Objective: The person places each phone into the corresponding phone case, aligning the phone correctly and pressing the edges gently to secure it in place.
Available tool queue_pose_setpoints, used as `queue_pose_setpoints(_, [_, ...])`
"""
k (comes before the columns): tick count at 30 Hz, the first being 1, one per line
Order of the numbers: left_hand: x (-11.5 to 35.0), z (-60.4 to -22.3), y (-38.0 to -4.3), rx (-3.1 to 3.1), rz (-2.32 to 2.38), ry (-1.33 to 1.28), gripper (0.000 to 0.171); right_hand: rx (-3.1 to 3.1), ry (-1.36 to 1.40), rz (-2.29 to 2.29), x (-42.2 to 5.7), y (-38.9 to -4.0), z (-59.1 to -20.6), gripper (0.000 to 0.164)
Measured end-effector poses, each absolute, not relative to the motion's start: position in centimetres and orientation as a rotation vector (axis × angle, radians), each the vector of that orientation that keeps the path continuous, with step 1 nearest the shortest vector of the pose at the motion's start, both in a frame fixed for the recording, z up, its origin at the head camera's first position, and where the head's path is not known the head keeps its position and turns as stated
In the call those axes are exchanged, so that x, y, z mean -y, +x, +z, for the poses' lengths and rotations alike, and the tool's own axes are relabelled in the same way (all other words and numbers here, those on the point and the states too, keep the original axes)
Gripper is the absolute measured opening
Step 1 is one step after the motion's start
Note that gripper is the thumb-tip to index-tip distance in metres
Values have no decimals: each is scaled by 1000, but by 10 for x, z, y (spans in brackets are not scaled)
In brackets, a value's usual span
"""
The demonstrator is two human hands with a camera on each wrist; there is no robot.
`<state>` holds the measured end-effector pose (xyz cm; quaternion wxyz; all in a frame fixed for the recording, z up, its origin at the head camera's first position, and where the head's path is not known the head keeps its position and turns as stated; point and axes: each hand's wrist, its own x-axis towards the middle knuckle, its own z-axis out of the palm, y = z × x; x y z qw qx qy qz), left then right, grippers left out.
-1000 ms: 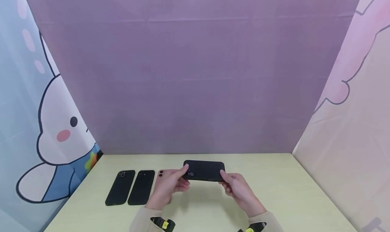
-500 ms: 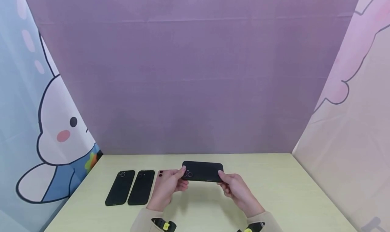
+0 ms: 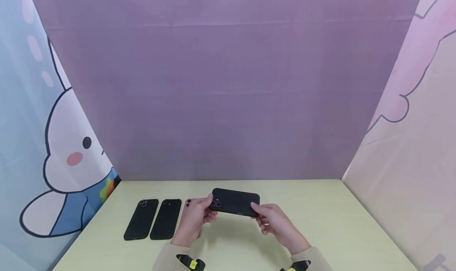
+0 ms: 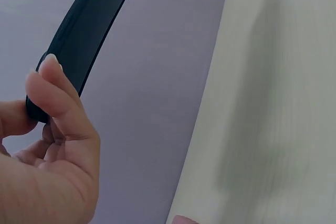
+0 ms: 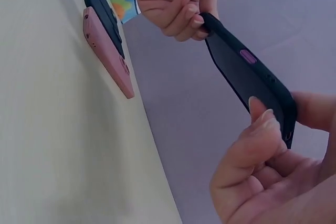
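Note:
A phone in a black case is held level across its length above the table, its camera end at the left. My left hand pinches that end, thumb on the back and fingers beneath. At the other end my right hand grips the corner the same way. Seen from the right wrist, the black case has an opening over a purple side button. A pink phone lies on the table, partly hidden behind my left hand.
Two black phones, one at far left and one beside it, lie back up on the pale table. A purple cloth wall rises behind, with printed cloth panels at both sides.
The held phone has shifted slightly left and tilted, its right end now lower. My right thumb has slid a little further onto its back. The phones on the table stay put.

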<state>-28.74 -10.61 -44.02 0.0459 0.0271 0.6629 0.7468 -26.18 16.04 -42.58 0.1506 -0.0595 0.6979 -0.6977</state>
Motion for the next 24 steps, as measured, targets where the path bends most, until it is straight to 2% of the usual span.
queue_pose_setpoints(8, [111, -441, -287, -1964, 2225, 161, 37, -1964, -158, -2028, -163, -267, -422, 30])
queue_pose_setpoints(24, [114, -439, -288, -1885, 2009, 388, 32, -1682, -391, -1901, -164, -269, -434, 24])
